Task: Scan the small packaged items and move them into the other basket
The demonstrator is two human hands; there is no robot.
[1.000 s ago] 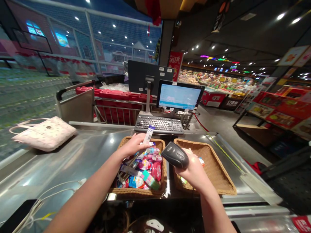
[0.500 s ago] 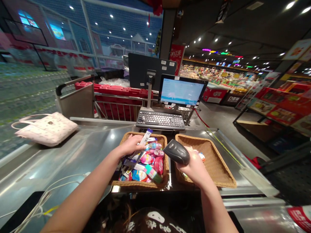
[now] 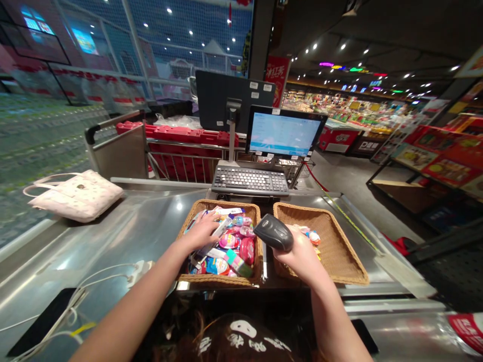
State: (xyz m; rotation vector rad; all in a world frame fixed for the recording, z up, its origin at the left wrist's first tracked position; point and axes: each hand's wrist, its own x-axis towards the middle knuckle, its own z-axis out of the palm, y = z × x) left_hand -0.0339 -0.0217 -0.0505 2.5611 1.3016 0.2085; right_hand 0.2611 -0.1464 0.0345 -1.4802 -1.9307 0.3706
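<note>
My left hand [image 3: 204,231] is over the left wicker basket [image 3: 181,257], its fingers stretched out across the small packets at the back left. This basket is filled with colourful small goods, among them a red heart-shaped case [image 3: 247,250] and a turquoise-and-pink pack [image 3: 234,260]. My right hand [image 3: 302,252] is wrapped round a black barcode scanner [image 3: 274,233], whose head points left between the two baskets. Beneath that hand stands the right wicker basket [image 3: 341,251], with a few small packets [image 3: 313,237] at its left side, partly hidden by my hand.
Behind the baskets are a black keyboard [image 3: 251,181] and a lit monitor [image 3: 285,133]. A pale handbag [image 3: 77,196] rests on the metal counter at left. White cables [image 3: 81,289] cross a dark phone-like slab [image 3: 41,322]. A red-labelled bottle [image 3: 466,329] lies at right.
My left hand has lowered into the left basket; the purple-and-white strip pack it held up no longer stands out above the goods. My right hand keeps the scanner nearly in place. The view tilted slightly.
</note>
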